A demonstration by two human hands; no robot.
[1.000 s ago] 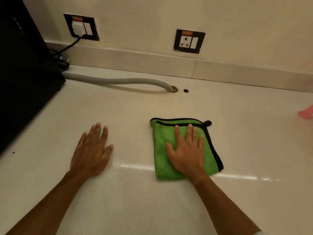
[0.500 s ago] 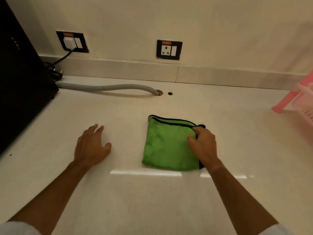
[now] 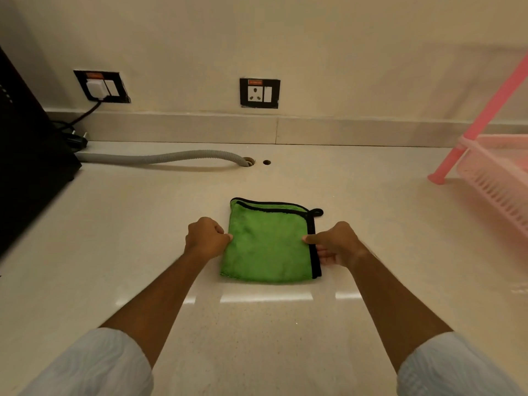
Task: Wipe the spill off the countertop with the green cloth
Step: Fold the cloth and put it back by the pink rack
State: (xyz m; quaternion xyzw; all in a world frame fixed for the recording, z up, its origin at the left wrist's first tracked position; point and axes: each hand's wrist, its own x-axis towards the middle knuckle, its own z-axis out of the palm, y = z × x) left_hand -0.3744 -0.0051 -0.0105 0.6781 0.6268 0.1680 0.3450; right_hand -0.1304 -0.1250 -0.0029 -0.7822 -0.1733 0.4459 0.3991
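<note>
The green cloth (image 3: 268, 244), folded square with a black trim and a small hanging loop at its far right corner, lies flat on the pale countertop (image 3: 143, 224) in the middle of the view. My left hand (image 3: 205, 237) pinches the cloth's left edge with curled fingers. On the opposite side my right hand (image 3: 335, 244) grips the black-trimmed right edge, thumb on top. No spill shows on the glossy surface.
A grey corrugated hose (image 3: 160, 158) runs along the back into a hole in the counter. A black appliance (image 3: 25, 167) stands at the left. A pink plastic rack (image 3: 491, 164) sits at the right. Two wall sockets (image 3: 259, 92) are above the backsplash.
My left hand has moved right from the bare counter onto the cloth's left edge. My right hand has shifted from pressing flat on the cloth to gripping its right edge.
</note>
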